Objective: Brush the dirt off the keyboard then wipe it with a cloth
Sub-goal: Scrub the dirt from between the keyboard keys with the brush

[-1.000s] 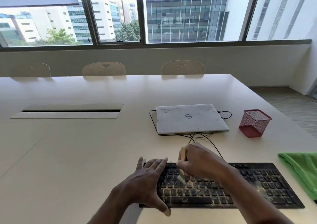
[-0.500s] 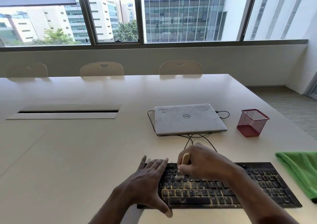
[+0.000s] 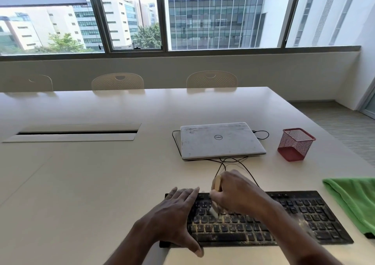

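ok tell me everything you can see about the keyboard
The keyboard is black and full-size, with a number pad at its right end. It lies flat near the table's near edge, and pale dust sits between the keys. The left hand rests flat on its left end. The right hand holds a brush, bristles down on the upper left keys. A green cloth lies beside its right end.

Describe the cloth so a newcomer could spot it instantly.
On the big pale table, find the black keyboard at the near edge. The cloth lies just past the keyboard's right end. It is the only bright green, soft thing; the red mesh cup sits farther back.
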Demonstrator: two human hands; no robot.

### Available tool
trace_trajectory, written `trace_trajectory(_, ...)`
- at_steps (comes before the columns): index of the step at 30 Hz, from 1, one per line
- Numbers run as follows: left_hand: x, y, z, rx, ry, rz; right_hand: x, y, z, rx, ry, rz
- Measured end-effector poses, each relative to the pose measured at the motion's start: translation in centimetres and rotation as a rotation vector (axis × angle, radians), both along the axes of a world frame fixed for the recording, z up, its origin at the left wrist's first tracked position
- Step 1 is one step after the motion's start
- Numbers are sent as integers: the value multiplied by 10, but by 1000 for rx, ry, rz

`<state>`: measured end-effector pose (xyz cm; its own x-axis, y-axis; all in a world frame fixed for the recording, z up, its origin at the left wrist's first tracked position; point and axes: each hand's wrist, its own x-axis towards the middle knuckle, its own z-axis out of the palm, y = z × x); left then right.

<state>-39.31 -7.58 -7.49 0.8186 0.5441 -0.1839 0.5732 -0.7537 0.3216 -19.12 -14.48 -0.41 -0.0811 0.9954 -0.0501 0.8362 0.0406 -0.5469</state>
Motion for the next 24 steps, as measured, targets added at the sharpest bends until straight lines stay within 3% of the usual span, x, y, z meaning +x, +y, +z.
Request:
trace_trajectory(3,1,0,0,2,3,0,1,3,1,51,14,-46)
trace_trajectory(7,1,0,1,-1,-5,3,6,2,0,-63,-37,28)
trace_trajectory(11,1,1,-1,3,1,-4,5,-1,9,31,10,106)
trace_trajectory(14,2,2,-2,9,2,-5,1,-4,10,-23,18,208)
trace_trajectory(19,1,0,0,7,6,-3,12,-3,11,-25,-81,125)
trace_trajectory(24,2,1,0,8,15,-5,6,-6,13,-31,4,175)
